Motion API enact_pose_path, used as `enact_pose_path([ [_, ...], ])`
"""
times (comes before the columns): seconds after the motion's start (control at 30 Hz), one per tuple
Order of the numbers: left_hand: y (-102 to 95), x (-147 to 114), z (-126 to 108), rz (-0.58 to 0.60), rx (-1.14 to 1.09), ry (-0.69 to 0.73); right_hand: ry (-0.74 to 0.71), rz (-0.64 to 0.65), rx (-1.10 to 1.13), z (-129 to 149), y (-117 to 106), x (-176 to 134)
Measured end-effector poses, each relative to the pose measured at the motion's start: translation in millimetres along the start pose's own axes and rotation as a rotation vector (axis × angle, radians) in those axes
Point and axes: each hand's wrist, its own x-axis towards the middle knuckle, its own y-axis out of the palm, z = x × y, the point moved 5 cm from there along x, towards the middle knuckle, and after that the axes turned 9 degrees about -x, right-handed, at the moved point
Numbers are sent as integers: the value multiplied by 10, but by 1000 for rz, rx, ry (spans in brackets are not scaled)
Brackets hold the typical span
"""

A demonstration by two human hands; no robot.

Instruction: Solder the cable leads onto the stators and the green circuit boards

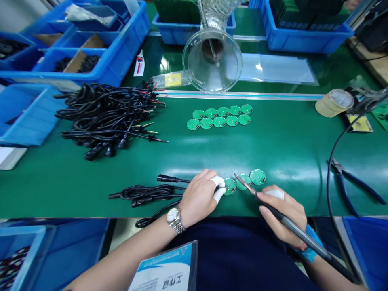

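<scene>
My left hand (201,194), with white covers on two fingertips, pinches the end of a black cable (178,187). The cable's tip meets the leftmost of three round green circuit boards (229,186) near the table's front edge. In my right hand (286,214) is a soldering iron (286,222), held like a pen. Its metal tip lies over the middle board (242,182); whether it touches cannot be made out. The right board (258,177) lies flat beside it. Coiled black cable (148,193) rests left of my left hand.
A heap of black cables (112,113) lies at left by blue bins (121,52). Two rows of green boards (220,117) sit mid-table beneath a clear fume funnel (212,60). Pliers (348,182), a yellowish solder roll (333,103) and the iron's cord (329,182) are at right.
</scene>
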Motion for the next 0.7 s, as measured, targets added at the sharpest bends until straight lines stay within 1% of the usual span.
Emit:
enact_pose_path([
  [0.1,-5,4,-9,9,-14,20,-103,29,8,163,-34,15],
  [0.17,-6,3,-13,3,-24,29,-132,56,-20,226,-16,8],
  [0.27,2,-1,-14,-13,-20,32,-121,80,-45,244,36,-9],
  [0.37,15,-8,-16,-19,-1,34,-111,77,-49,231,76,-25],
  [0.7,33,-7,-34,-36,35,34,-123,78,-64,239,121,-61],
])
